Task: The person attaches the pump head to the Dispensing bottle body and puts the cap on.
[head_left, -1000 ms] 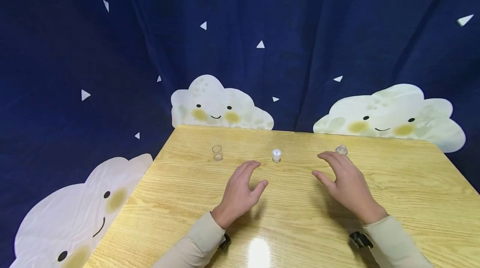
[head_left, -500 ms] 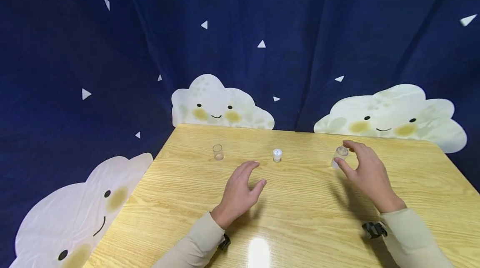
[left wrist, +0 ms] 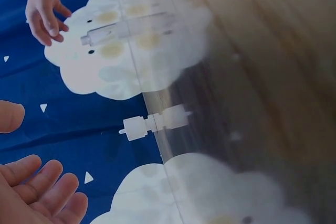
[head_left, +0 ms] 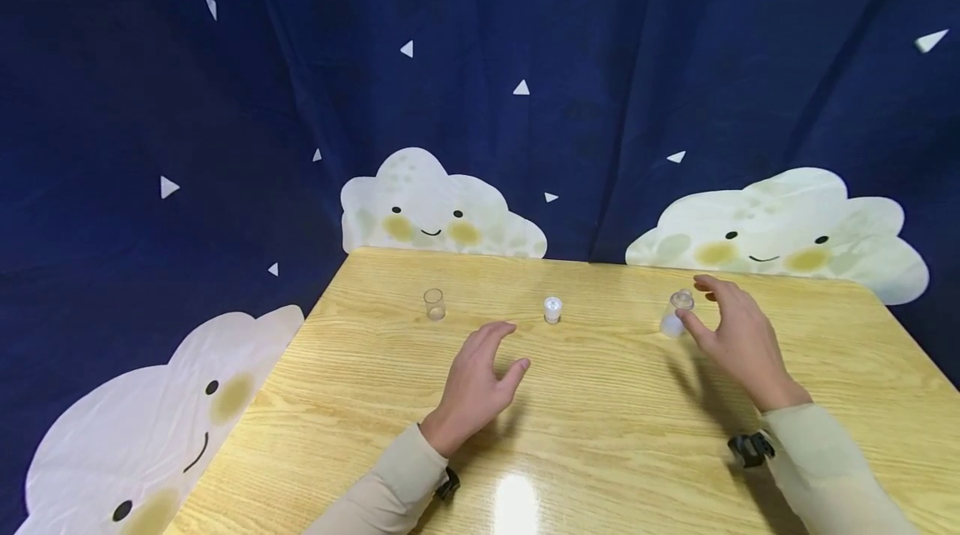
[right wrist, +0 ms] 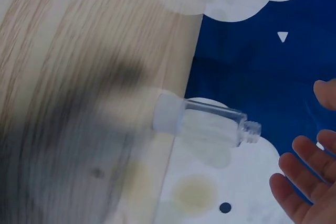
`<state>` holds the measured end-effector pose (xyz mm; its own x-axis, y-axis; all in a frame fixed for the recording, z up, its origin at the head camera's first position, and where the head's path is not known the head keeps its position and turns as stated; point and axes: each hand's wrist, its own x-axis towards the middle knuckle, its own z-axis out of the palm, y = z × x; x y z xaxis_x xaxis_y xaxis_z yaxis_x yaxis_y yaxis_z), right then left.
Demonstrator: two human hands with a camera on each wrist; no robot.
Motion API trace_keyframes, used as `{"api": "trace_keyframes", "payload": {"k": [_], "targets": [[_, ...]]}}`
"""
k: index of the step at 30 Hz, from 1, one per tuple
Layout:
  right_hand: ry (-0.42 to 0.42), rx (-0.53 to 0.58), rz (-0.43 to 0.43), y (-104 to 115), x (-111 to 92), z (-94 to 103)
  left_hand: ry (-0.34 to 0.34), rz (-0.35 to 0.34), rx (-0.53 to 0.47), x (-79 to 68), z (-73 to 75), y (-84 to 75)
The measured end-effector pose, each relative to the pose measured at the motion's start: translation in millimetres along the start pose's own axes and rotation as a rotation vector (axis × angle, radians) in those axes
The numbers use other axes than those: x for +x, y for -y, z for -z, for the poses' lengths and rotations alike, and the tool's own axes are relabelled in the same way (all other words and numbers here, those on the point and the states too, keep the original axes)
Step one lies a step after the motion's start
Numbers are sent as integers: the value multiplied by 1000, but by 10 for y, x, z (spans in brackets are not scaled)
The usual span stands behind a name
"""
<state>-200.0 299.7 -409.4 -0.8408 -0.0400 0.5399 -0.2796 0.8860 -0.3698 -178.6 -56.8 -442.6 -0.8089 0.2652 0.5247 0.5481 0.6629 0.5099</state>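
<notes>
A clear bottle point(head_left: 672, 321) with a bare threaded neck stands upright on the table at the right. Its neck and whitish lower part show well in the right wrist view. Beside it hovers my right hand point(head_left: 738, 343), thumb and fingers spread; the right wrist view shows a gap between the fingertips and the bottle neck. At the middle of the table stands a small white nozzle piece point(head_left: 552, 310), ribbed and stepped in the left wrist view. Closest to it is my left hand point(head_left: 476, 389), held above the wood with relaxed fingers and nothing in them.
Farther left, a small clear cylindrical cap or cup point(head_left: 435, 305) sits on the wooden table point(head_left: 600, 427). Behind the table's far edge hangs a dark blue curtain point(head_left: 480, 35) with clouds and white triangles.
My right hand has moved to the right, from in front of the bottle to its right side, bringing the bottle into view. The left hand and the small pieces look unmoved.
</notes>
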Motion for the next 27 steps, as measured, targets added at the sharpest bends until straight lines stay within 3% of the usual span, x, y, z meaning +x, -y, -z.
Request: {"api": "trace_keyframes", "payload": {"k": [16, 21, 27], "targets": [[191, 70, -186, -336, 89, -209, 44, 30, 9, 1, 11, -15], [248, 128, -246, -354, 150, -236, 28, 23, 19, 1, 17, 1], [378, 233, -359, -415, 212, -283, 28, 34, 37, -13, 26, 8]]}}
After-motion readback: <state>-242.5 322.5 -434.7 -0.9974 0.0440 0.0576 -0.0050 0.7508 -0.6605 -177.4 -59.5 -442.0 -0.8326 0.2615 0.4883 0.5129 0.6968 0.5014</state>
